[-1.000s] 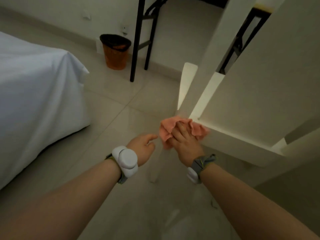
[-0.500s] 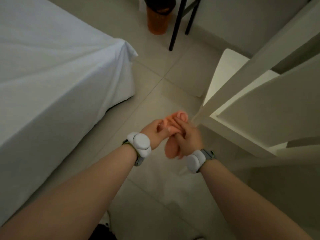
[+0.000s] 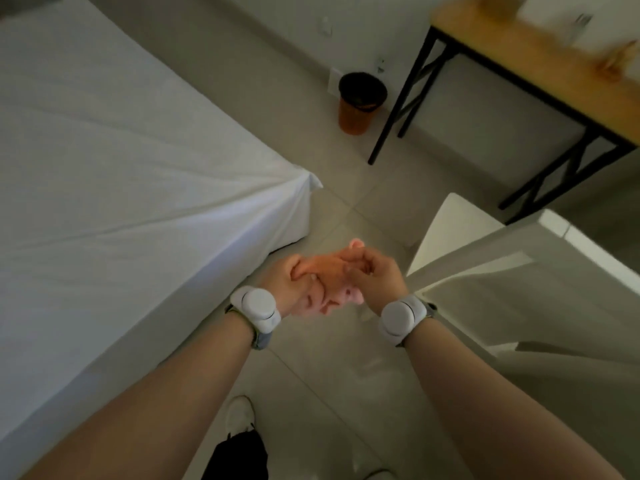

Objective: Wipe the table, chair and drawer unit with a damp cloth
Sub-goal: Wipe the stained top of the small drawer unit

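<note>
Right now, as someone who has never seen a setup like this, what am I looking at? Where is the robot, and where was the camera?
There is no robot here. A person is doing the job with two bare hands. Every picture comes from one wide camera worn on the person's head, looking forward and down, so the forearms reach in from the bottom edge. The left hand and right hand meet in the middle, and the fingers of both are curled on a pink-orange cloth held above the tiled floor. The white lumps are wrist units strapped to each arm. To the left is a bed under a white sheet. To the right is what seems to be the white chair. Further back are a wooden table on black legs and an orange bin.
</note>
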